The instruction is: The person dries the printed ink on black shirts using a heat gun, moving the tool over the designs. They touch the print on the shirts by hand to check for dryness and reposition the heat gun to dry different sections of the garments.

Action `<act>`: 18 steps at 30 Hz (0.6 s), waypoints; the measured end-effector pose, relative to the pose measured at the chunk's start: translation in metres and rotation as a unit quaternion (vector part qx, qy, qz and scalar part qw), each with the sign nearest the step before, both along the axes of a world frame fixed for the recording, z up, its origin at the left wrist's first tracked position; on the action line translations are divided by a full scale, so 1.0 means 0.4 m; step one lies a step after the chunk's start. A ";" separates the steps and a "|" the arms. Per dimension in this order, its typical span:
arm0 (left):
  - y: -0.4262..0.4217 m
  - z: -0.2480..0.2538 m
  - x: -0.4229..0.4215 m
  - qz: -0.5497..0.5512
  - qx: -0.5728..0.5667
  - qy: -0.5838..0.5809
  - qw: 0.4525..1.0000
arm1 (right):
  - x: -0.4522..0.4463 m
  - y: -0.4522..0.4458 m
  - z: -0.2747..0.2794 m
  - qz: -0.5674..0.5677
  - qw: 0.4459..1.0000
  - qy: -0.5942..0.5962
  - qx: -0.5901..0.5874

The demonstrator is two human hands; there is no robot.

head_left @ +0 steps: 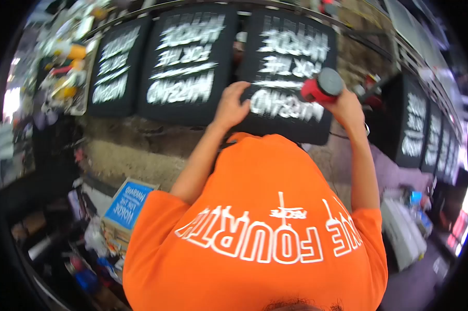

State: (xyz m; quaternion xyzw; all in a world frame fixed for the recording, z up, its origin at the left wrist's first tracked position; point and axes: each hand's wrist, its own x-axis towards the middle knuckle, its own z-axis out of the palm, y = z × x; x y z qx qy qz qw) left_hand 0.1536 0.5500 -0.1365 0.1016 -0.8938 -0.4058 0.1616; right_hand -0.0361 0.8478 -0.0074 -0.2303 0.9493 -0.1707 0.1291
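"What did the hands have hold of?"

"The right hand (pixel 346 110) was wrapped round a red tool (pixel 316 90) with a grey end, just over the lettered cloth (pixel 287 78). The left hand (pixel 231 106) held nothing I could see, its fingers loosely spread by that cloth's left edge; I couldn't tell whether it touched."

"And around them?"

"A second cloth (pixel 187 62) lay left of the left hand; a blue sign (pixel 129 205) sat farther back that side."

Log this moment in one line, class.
left hand: at black panel, contact unclear | right hand: gripping red-grey tool | panel: white lettering
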 end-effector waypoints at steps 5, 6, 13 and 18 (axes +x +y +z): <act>0.028 0.013 -0.010 -0.032 0.030 -0.036 0.998 | -0.028 0.104 0.016 -0.045 0.999 0.015 -0.006; 0.032 0.015 -0.015 -0.040 0.030 -0.036 0.998 | -0.027 0.110 0.027 -0.066 0.998 0.016 0.018; 0.047 0.030 -0.049 -0.068 0.033 -0.049 0.996 | -0.063 0.197 0.005 -0.116 0.993 0.006 0.030; 0.056 0.027 -0.067 -0.078 0.041 -0.040 0.995 | -0.080 0.226 -0.002 -0.137 0.990 0.010 0.016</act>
